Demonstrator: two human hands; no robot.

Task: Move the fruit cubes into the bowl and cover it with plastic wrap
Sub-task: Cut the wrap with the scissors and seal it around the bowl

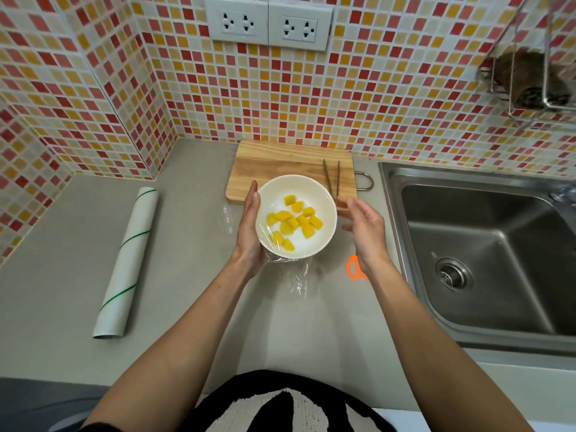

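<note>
A white bowl holds several yellow fruit cubes. Clear plastic wrap is stretched over the bowl's top, and loose wrap hangs below its near edge. The bowl is lifted and tilted toward me above the counter. My left hand cups the bowl's left side and underside. Just right of the bowl, my right hand hovers with its fingers apart and nothing in it.
A wooden cutting board lies behind the bowl with metal tongs on it. The plastic wrap roll lies at the left on the grey counter. Orange scissor handles show under my right wrist. A steel sink is at the right.
</note>
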